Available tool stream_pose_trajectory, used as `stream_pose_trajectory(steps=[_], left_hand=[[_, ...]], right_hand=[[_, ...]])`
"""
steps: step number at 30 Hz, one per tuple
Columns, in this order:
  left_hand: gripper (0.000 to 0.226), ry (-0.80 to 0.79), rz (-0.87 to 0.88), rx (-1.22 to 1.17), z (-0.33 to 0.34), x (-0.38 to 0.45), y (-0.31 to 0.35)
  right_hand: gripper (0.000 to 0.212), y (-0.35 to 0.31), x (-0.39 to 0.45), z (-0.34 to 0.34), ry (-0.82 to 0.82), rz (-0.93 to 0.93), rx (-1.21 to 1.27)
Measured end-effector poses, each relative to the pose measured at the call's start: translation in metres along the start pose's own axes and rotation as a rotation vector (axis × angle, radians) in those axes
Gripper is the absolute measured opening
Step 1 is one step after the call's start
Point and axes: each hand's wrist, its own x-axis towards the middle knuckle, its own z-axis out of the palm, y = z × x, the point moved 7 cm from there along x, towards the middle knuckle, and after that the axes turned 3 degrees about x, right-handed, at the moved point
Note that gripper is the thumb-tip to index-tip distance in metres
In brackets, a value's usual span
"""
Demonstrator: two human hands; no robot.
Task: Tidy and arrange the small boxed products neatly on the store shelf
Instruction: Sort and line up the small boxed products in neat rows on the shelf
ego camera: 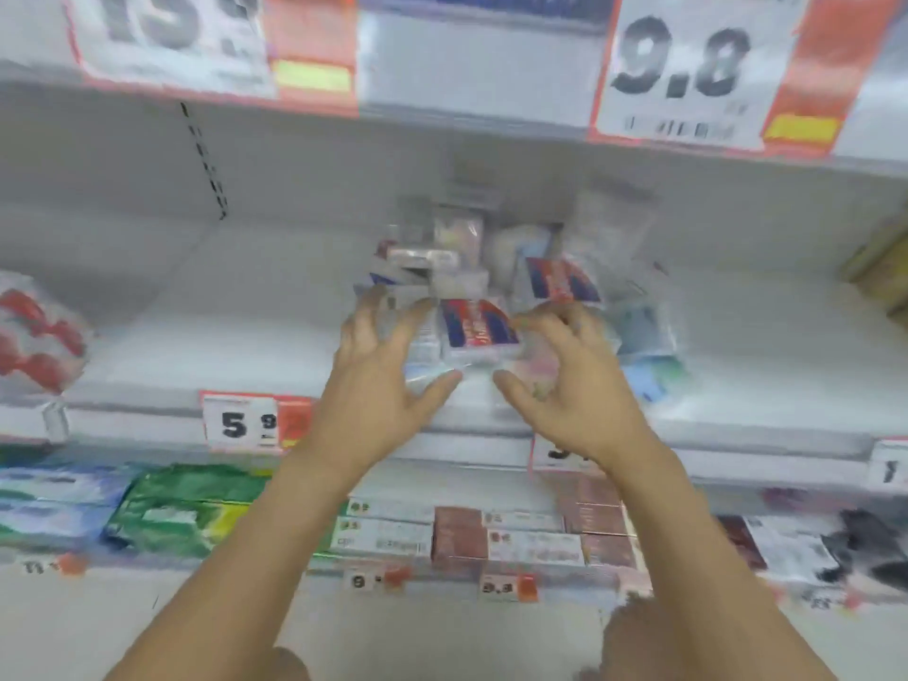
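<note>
Both forearms rise from the bottom edge toward the middle shelf (737, 346); whole frame is motion-blurred.

Left edge, mid-height: a red-and-white bag (34, 341) sits on the shelf. Below it, lower left, green and blue packets (162, 508) on the lower shelf. Price tag reading 5.9 (245, 425) hangs on the shelf lip, just left of the left wrist.

Left hand (378, 371), centre frame: fingers spread wide and slightly bent, tips at the left side of the box pile, thumb pointing right under it. Whether it touches or grips a box, cannot tell through the blur.

Pile of small boxes (467, 267), centre of the frame on the middle shelf, jumbled, several tilted. A red-and-blue box (479, 326) lies at the front, between the two hands. A second red-and-blue box (562, 280) sits behind and right of it, tilted.

Right hand (570, 380), just right of centre: fingers curled at the right edge of the front box, thumb pointing left. Grip unclear.

Lower shelf, centre right: rows of white and brown boxes (491, 538). Upper right: big price sign reading 9.8 (683, 76). Upper left: another large price sign (172, 41), cut off by the frame.
</note>
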Motion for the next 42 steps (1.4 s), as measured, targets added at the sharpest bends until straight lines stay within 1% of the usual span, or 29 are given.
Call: stream_pose_trajectory(steps=[2,4,6,8,9,10,11,13,14,16,18,21,25,27,30,32,33,35,37,39,40,42], left_hand=[[0.066,-0.041,-0.034,-0.018,0.002,0.003,-0.002],[0.063,-0.042,-0.044,-0.003,-0.002,0.004,0.0],[0.062,-0.065,-0.025,0.048,-0.007,0.008,0.003],[0.062,-0.107,-0.009,0.137,-0.012,0.015,0.007],[0.063,-0.125,-0.004,0.192,-0.014,0.019,0.01],[0.067,-0.129,0.01,0.248,-0.016,0.022,0.014],[0.07,-0.119,0.044,0.288,-0.017,0.026,0.02],[0.074,-0.115,0.151,0.302,-0.016,0.036,0.038],[0.073,-0.133,0.197,0.293,-0.012,0.038,0.046],[0.064,-0.175,0.246,0.303,-0.003,0.04,0.054],[0.054,-0.168,0.262,0.331,0.004,0.038,0.055],[0.044,-0.125,0.28,0.336,0.005,0.04,0.051],[0.031,-0.08,0.291,0.253,-0.006,0.047,0.049],[0.035,-0.018,0.251,0.228,-0.015,0.049,0.052],[0.049,0.132,0.179,0.148,-0.033,0.05,0.065],[0.05,0.198,0.135,0.089,-0.045,0.051,0.076],[0.047,0.212,0.12,0.067,-0.048,0.051,0.083],[0.035,0.211,0.114,-0.009,-0.049,0.049,0.1],[0.026,0.162,0.158,-0.162,-0.041,0.045,0.122],[0.024,0.1,0.241,-0.301,-0.028,0.04,0.148],[0.024,0.07,0.288,-0.333,-0.019,0.038,0.161],[0.024,0.019,0.394,-0.345,0.003,0.039,0.19]], right_hand=[[0.048,0.001,0.004,-0.002,0.042,-0.014,0.008],[0.049,0.0,0.009,-0.005,0.087,-0.009,-0.058],[0.052,0.004,0.017,-0.015,0.159,0.026,-0.14],[0.057,0.013,0.026,-0.031,0.233,0.086,-0.155],[0.062,0.019,0.031,-0.037,0.23,0.115,-0.159],[0.068,0.025,0.035,-0.04,0.181,0.141,-0.179],[0.074,0.03,0.04,-0.039,0.098,0.156,-0.213],[0.081,0.037,0.047,-0.032,-0.075,0.159,-0.295],[0.081,0.039,0.049,-0.028,-0.129,0.151,-0.314],[0.077,0.04,0.049,-0.024,-0.159,0.162,-0.251],[0.069,0.038,0.047,-0.025,-0.107,0.148,-0.156],[0.054,0.034,0.041,-0.028,-0.001,0.09,-0.118],[0.044,0.035,0.034,-0.037,0.054,0.071,-0.047],[0.039,0.031,0.028,-0.051,0.125,0.075,0.058],[0.026,0.032,0.019,-0.087,0.306,0.176,0.274],[0.01,0.042,0.011,-0.115,0.421,0.25,0.402],[0.006,0.049,0.006,-0.13,0.464,0.281,0.431],[0.013,0.068,-0.008,-0.155,0.522,0.345,0.418],[0.018,0.091,-0.028,-0.177,0.57,0.42,0.351],[0.023,0.113,-0.05,-0.198,0.638,0.477,0.284],[0.023,0.123,-0.062,-0.208,0.669,0.495,0.265],[0.015,0.141,-0.082,-0.223,0.676,0.51,0.222]])
